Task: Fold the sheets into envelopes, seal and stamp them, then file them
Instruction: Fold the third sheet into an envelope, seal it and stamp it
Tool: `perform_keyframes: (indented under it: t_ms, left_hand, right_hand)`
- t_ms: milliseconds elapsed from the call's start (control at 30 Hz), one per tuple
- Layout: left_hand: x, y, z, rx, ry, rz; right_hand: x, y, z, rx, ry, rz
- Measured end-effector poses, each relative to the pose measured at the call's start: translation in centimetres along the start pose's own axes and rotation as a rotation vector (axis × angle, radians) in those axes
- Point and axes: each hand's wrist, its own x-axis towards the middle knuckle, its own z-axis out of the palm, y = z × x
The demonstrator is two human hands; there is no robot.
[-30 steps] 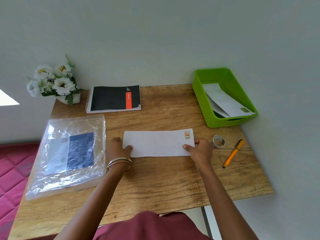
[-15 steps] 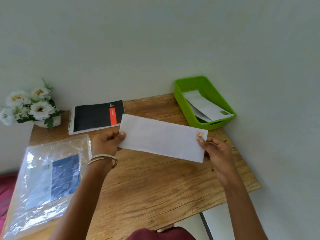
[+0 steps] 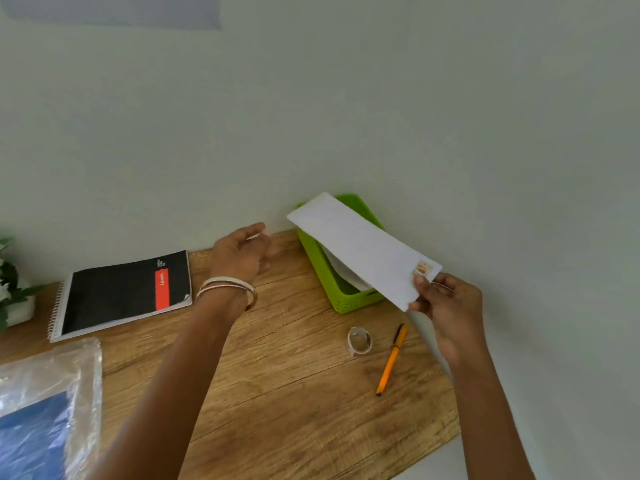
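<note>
From the head camera, the right hand (image 3: 446, 303) pinches one end of the long white paper envelope (image 3: 360, 249), close to its small colourful stamp (image 3: 423, 269). The envelope is up in the air, tilted, over the bright green plastic basket (image 3: 320, 268) at the back of the desk. More white paper already lies inside the basket. The left hand (image 3: 240, 252) holds nothing; its fingers are loosely curled, in the air to the left of the basket.

This looks like the filing step. To do it well, I think the hand should tip the far end down into the basket, line the envelope up with the long sides, and then let go so it lies flat on the others.

The brown wooden desk (image 3: 294, 393) stands against a plain pale wall. On it are a small roll of clear tape (image 3: 359, 341) and an orange pen (image 3: 391, 360) side by side, a black spiral notebook with a red label (image 3: 121, 294), a clear plastic bag with blue paper inside (image 3: 41, 410), and some white flowers in a pot (image 3: 12, 292) at the left edge.
</note>
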Motion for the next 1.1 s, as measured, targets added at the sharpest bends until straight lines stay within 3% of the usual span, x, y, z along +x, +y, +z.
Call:
perform_keyframes:
  t_ms: [333, 467, 767, 900, 1100]
  left_hand:
    - [-0.9, -4.2, 3.1, 0.156, -0.047, -0.052]
    - [-1.1, -5.2, 3.2, 0.195, -0.047, -0.043]
    - [-2.1, -7.5, 2.9, 0.343, -0.022, 0.002]
    - [-3.6, -9.5, 3.0, 0.506, -0.143, 0.038]
    - [-5.2, -13.5, 4.3, 0.687, -0.437, 0.038]
  right_hand:
    - [6.6, 2.6, 3.7, -0.137, 0.104, 0.030]
    - [6.7, 2.8, 3.8, -0.318, 0.151, -0.061]
    - [5.7, 4.1, 3.2, -0.469, 0.178, -0.202]
    - [3.8, 5.7, 1.2, -0.547, 0.209, -0.234]
    - [-1.2, 10.6, -1.7, -0.677, 0.155, -0.080]
